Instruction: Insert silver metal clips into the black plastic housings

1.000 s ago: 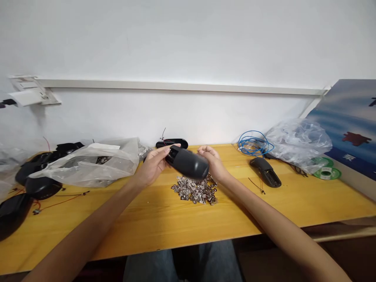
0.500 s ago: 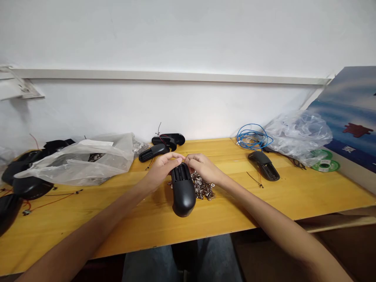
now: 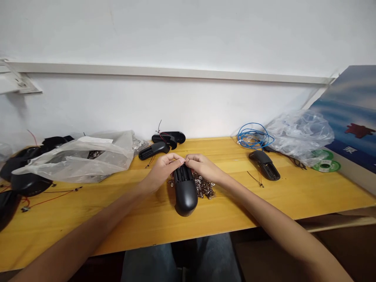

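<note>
The **left hand** (image 3: 161,172) and **right hand** (image 3: 203,166) are curled, neither flat open nor in a full fist, with their **fingertips** (image 3: 182,159) meeting just above the open end of a **black shell** (image 3: 185,196). Whatever they may pinch there is too small to tell, so I cannot say if they grip anything.

The shell lies on the yellow wooden **worktop** (image 3: 123,219), its rounded end toward the person at 6 o'clock and its slotted, open end at 12 o'clock under the hands. It looks light, stiff and thin-walled, and its smooth curved back may slip. The firmest hold looks to be around the body, clear of the open end, where the walls may be more fragile.

A **pile of metal pieces** (image 3: 204,187) sits touching the shell at 2 o'clock. At 12 o'clock lie **two more shells** (image 3: 164,143), with a **third shell** (image 3: 264,165) at 3 o'clock. A **blue wire coil** (image 3: 254,137) and **clear bag** (image 3: 299,137) lie beyond that, and a **white-tinged bag** (image 3: 79,160) lies at 10 o'clock.
</note>
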{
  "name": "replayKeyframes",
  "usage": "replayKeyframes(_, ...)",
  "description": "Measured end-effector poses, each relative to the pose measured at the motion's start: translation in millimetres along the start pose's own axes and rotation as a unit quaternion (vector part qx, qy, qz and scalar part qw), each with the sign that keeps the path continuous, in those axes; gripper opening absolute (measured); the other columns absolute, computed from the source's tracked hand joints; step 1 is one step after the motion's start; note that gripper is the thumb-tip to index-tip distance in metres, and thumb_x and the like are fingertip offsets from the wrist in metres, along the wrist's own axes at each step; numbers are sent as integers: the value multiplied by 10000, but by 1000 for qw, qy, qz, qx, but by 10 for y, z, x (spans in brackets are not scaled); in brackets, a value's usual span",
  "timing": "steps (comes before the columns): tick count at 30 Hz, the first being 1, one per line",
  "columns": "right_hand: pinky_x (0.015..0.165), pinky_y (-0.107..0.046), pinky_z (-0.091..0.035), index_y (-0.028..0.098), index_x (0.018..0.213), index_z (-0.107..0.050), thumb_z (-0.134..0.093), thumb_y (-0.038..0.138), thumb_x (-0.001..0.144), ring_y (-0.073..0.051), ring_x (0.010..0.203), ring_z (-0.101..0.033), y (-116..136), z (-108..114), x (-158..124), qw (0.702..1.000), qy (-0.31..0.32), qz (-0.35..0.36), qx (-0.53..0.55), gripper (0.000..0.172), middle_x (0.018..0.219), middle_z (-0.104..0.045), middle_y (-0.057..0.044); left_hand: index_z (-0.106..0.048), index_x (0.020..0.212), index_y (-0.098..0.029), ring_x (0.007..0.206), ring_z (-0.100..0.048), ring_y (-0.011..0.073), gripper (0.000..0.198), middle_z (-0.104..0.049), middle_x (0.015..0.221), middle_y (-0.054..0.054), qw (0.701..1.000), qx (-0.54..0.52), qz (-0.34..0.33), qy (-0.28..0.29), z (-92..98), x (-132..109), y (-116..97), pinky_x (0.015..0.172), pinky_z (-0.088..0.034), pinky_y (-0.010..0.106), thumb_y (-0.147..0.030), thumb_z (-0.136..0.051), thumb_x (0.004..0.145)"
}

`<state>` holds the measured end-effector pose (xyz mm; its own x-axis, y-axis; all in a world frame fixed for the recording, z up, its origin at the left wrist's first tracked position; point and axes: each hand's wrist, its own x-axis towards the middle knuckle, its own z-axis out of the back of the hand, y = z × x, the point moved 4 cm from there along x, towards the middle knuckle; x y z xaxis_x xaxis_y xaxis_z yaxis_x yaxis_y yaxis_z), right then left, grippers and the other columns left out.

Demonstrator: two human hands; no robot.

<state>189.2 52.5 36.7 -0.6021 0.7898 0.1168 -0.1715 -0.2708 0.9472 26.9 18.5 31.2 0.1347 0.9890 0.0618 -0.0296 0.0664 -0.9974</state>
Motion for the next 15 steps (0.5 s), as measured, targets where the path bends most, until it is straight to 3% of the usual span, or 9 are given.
replayKeyframes(7, 582, -282, -288, 229, 684, -451, -633, 496, 932, -142, 632, -381, 64, 4, -32, 999, -13, 6, 33, 407, 656, -414, 36, -720, 824, -182, 649, -528, 140, 291, -633, 735, 14, 998, 10, -59, 10, -45, -49, -140, 595, -417, 262, -460, -794, 865)
replayKeyframes(11, 579, -288, -340, 229, 714, -514, -625, 487, 907, -158, 653, -444, 54, 53, -10, 999, -11, -9, 45, 341, 682, -478, 17, -774, 944, -194, 744, -616, 163, 283, -709, 851, 42, 999, -42, -15, 7, -44, -29, -56, 640, -476, 265, -470, -791, 881)
replayKeyframes(15, 618, -327, -452, 236, 803, -612, -557, 438, 896, -216, 790, -582, -11, 159, 31, 996, -34, -1, 78, 229, 829, -633, -44, -790, 1117, -189, 879, -688, 203, 343, -758, 1033, 98, 985, -171, 33, 1, -38, -6, -4, 731, -563, 300, -455, -776, 902)
